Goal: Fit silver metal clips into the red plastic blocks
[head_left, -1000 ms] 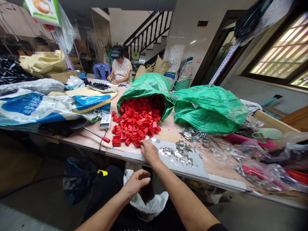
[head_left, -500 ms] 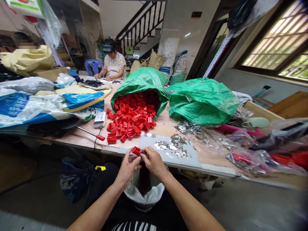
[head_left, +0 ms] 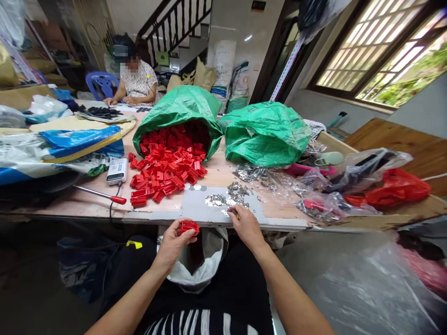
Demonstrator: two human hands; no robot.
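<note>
A long wooden worktable runs across a room with a staircase behind. At its near edge, the left hand cradles a red plastic part, fingers curled around it. The right hand pinches a small metal piece between thumb and fingertips, above a grey board strewn with silver clips. Just beyond, more red parts spill from a green woven sack beside a second sack. Toward the left edge lie a red-handled screwdriver and a white battery pack, its print too small to read. A co-worker sits at the far end.
</note>
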